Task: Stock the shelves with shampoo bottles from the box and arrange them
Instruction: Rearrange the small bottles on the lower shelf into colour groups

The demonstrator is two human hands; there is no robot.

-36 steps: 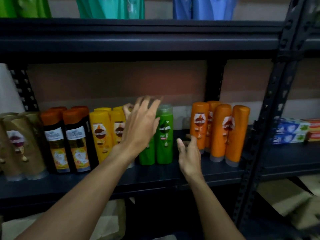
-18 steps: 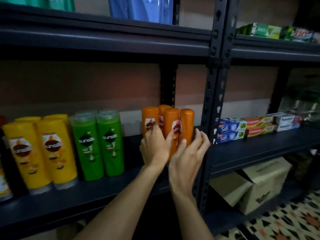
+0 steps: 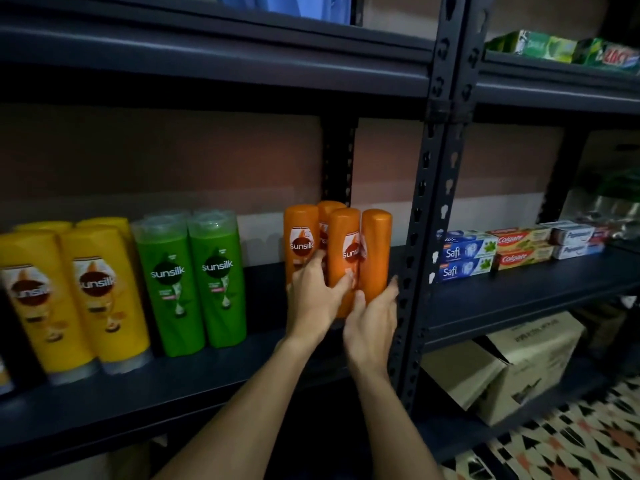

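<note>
Orange bottles (image 3: 344, 237): four, upright, bunched at the right end of the shelf (image 3: 173, 393), just beside the post (image 3: 426, 237)
Left hand (image 3: 313, 299): fingers curved over the lower fronts of the two left bottles, gripping them
Right hand (image 3: 372, 323): thumb and fingers curled round the base of the rightmost bottle
Green bottles (image 3: 194, 278): upright, left of the orange ones, a gap between
Yellow bottles (image 3: 76, 296): upright, just beside the green, further left
Toothpaste boxes (image 3: 485, 251): stacked in the next bay, past the post
Carton (image 3: 512, 362): on the lower level, at right
</note>
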